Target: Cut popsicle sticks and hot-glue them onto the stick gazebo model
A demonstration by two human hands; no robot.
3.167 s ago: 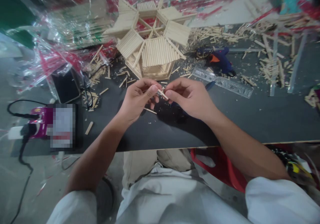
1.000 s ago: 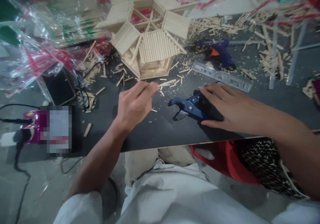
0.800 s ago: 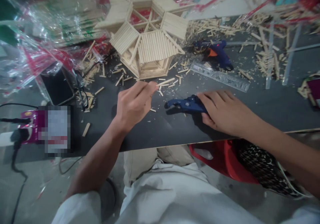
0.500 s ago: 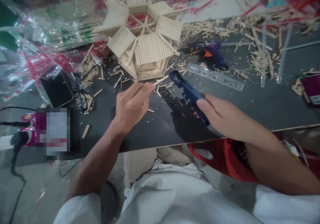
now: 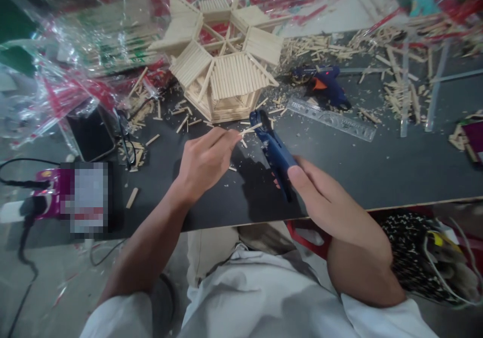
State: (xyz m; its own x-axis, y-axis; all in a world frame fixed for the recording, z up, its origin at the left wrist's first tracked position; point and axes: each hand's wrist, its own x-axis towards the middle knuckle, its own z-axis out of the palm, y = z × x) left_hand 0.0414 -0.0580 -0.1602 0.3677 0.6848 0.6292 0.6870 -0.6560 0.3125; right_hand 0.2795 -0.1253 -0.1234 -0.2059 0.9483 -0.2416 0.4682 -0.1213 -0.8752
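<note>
Between the thumb and fingertips of my left hand (image 5: 207, 162) is pinched a thin wooden stick (image 5: 249, 129), pointing right. My right hand (image 5: 313, 184) is wrapped round the handles of a blue hand cutter (image 5: 277, 152), its dark head angled up and left. The stick's free end lies at the cutter's jaws; whether the blade touches it I cannot tell. Just beyond both hands stands a model building (image 5: 237, 76) of pale wooden sticks, with slatted roof panels set round an open-framed centre.
A blue glue gun (image 5: 332, 89) and a clear ruler (image 5: 332, 119) lie to the right, near clear glue sticks (image 5: 405, 89). Stick offcuts (image 5: 403, 91) litter the dark table (image 5: 377, 172). Plastic wrapping (image 5: 94, 41), a phone (image 5: 90, 132) and a purple power strip (image 5: 49, 192) are at left.
My right hand has brought the cutter leftward, so its jaws now meet the stick's end. My left hand still pinches the stick. The whole view has shifted slightly.
</note>
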